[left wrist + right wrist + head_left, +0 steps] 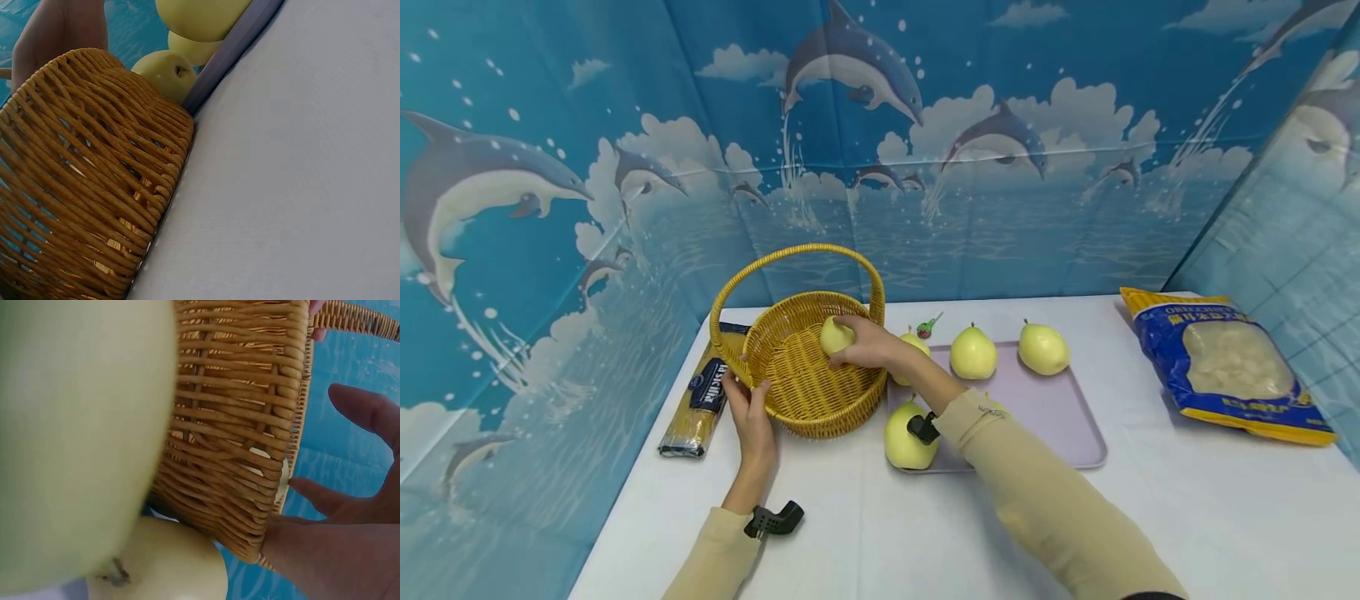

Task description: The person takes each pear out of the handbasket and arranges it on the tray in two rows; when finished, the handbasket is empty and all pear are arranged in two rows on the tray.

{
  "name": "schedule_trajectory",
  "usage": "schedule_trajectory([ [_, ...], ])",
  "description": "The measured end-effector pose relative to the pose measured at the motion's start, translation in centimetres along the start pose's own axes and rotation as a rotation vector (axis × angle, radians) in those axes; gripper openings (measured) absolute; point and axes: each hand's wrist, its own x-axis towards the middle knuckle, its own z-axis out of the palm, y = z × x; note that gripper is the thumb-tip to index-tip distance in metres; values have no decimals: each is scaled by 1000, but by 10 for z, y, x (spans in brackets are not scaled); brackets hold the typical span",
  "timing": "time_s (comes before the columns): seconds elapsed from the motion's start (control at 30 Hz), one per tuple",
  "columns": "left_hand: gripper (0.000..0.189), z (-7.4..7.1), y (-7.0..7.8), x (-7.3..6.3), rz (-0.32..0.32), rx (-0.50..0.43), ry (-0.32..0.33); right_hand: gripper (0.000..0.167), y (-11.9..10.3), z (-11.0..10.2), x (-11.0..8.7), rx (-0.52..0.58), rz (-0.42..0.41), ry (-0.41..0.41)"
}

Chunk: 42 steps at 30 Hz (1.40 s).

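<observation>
A yellow wicker basket (pixel 816 425) with an arched handle stands on the white table. My left hand (pixel 751 421) grips its left rim by the handle's foot, with the thumb toward the inside. My right hand (pixel 868 343) reaches over the right rim and holds a pale yellow-green pear (pixel 835 337) between fingers and thumb, inside the basket. Wicker (pixel 237 419) hides most of that pear in the right wrist view. Right of the basket, several pears (pixel 973 352) sit on a light purple tray (pixel 1078 433). The right forearm partly covers one.
A pack of spaghetti (pixel 696 408) lies left of the basket, partly behind it. At the right lies a blue and yellow pasta bag (pixel 1232 358). Behind the tray is a small green and red item (pixel 927 327) with a thin stick. A dolphin-print curtain (pixel 985 225) hangs behind the table.
</observation>
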Motion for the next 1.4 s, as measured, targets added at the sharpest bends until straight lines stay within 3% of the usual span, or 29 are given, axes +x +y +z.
schedule_trajectory([
  [0.33, 60, -2, 0, 0, 11, 22, 2, 84, -3, -4, 16, -29, 11, -80],
  [0.53, 67, -3, -1, -2, -16, 19, 13, 72, -1, 0, 22, -21, -13, -134],
  [0.7, 65, -1, -1, -3, 3, 5, 17, 65, -2, 5, 24, -71, -4, -178],
  [1.1, 65, 4, -1, 1, 0, 23, 7, 81, 0, 6, 23, -238, -21, -245],
  [1.2, 66, 4, 0, 1, 10, 15, 2, 82, 0, 1, 22, -235, -18, -233],
  [1.4, 66, 3, 1, -1, -1, 13, 10, 85, -2, -13, 9, -117, -14, -231],
])
